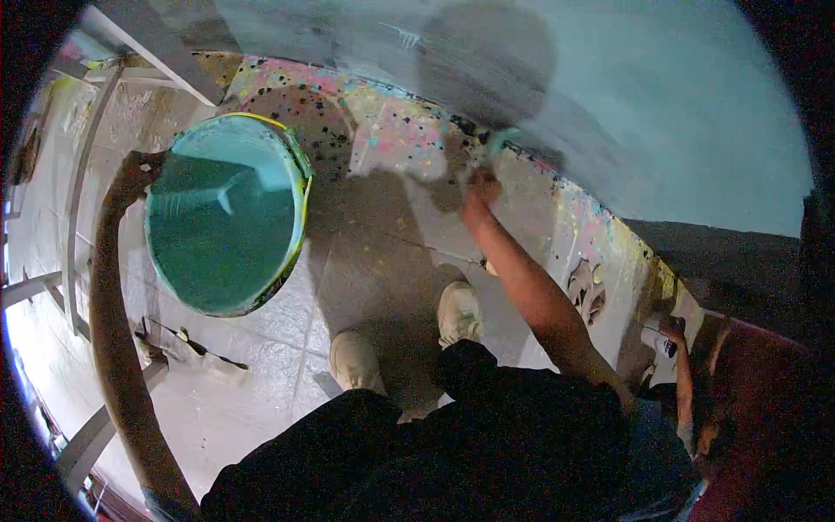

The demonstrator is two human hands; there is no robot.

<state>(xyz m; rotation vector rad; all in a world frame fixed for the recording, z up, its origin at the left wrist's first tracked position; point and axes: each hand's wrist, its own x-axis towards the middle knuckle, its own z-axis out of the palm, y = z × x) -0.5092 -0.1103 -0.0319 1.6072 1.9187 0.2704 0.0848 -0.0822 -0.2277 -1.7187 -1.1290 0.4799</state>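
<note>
A large round bucket (300, 165) with a yellow-green rim and handle hangs tilted toward me at the left. Teal paint (222, 252) fills much of it, with a pale bright patch on the surface. My left hand (139, 178) is closed on the bucket's left edge, its fingers in shadow. At the foot of the wall, my right hand (481, 189) is closed and somewhat blurred. From it sticks out what looks like a paintbrush (503, 139) with a teal tip, touching or very near the wall (661, 104); the brush's handle is mostly hidden.
Paint-spattered covering (396, 139) runs along the wall's base. Pale metal bars (83, 200) stand on the left, and a plank (156, 52) leans at upper left. My shoes (458, 313) are on the tiles (365, 270). Another person's hand (671, 329) holds something whitish at right.
</note>
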